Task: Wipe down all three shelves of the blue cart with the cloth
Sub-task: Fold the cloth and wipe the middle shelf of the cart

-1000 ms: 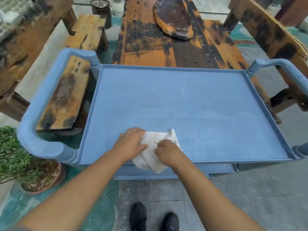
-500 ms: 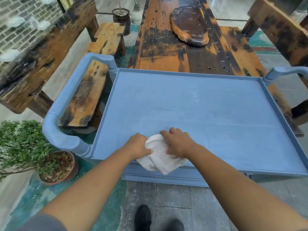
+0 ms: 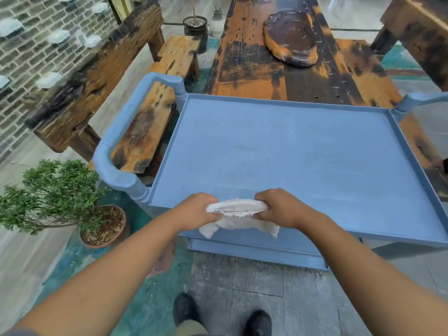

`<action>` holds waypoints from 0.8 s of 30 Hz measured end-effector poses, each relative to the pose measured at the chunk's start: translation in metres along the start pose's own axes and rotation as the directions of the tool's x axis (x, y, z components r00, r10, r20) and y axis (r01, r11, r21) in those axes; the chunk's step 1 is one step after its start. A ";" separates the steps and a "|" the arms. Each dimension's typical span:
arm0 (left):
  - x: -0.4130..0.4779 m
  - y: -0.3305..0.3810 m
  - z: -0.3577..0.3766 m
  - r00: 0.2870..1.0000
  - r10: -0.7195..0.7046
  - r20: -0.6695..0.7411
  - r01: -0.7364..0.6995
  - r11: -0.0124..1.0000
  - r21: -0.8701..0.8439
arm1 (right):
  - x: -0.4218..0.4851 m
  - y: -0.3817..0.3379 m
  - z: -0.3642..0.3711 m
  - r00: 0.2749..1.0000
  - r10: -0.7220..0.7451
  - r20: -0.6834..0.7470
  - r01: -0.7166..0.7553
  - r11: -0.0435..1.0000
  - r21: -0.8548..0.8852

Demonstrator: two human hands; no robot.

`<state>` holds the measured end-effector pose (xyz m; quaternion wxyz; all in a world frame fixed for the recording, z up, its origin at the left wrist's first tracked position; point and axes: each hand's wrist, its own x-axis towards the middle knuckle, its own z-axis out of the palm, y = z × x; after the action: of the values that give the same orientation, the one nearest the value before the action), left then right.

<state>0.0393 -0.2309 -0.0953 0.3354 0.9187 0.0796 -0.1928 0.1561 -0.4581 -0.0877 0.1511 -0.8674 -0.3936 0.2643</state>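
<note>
The blue cart (image 3: 303,161) stands right in front of me, its flat top shelf bare and its lower shelves showing only as edges (image 3: 257,255) under the near rim. A white cloth (image 3: 236,215) is folded and stretched between my hands above the near edge of the top shelf. My left hand (image 3: 196,209) grips its left end and my right hand (image 3: 278,207) grips its right end. Loose corners of the cloth hang down over the cart's front rim.
A potted green shrub (image 3: 55,195) stands on the floor at the left of the cart. A worn wooden table (image 3: 278,69) with a dark slab (image 3: 291,37) lies beyond the cart, with wooden benches (image 3: 150,112) on both sides. My shoes (image 3: 257,321) show below.
The cloth was bunched flat on the shelf under both hands; now it is lifted and pulled taut between them. My view has shifted left and up.
</note>
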 end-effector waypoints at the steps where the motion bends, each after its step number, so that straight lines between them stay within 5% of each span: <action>1: -0.005 -0.002 0.000 1.000 0.018 0.011 -0.018 1.000 -0.003 | -0.006 -0.004 0.004 1.000 0.012 -0.010 -0.011 0.999 0.031; 10: -0.003 -0.108 0.047 0.971 0.102 0.218 -0.084 0.993 -0.087 | 0.002 -0.023 0.129 0.989 0.142 -0.036 -0.134 0.974 0.181; 17: 0.059 -0.204 0.136 0.993 0.118 -0.001 -0.110 0.921 -0.373 | 0.068 0.048 0.252 0.958 0.205 -0.201 -0.105 0.902 0.418; 24: 0.150 -0.270 0.191 0.950 0.226 -0.218 -0.279 0.926 -0.254 | 0.148 0.135 0.326 0.914 0.114 -0.388 0.127 0.830 0.543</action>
<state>0.0442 -0.1465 -0.4482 0.4758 0.8780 0.0176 -0.0487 0.1311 -0.4144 -0.4672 0.4762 -0.8194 -0.2623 0.1816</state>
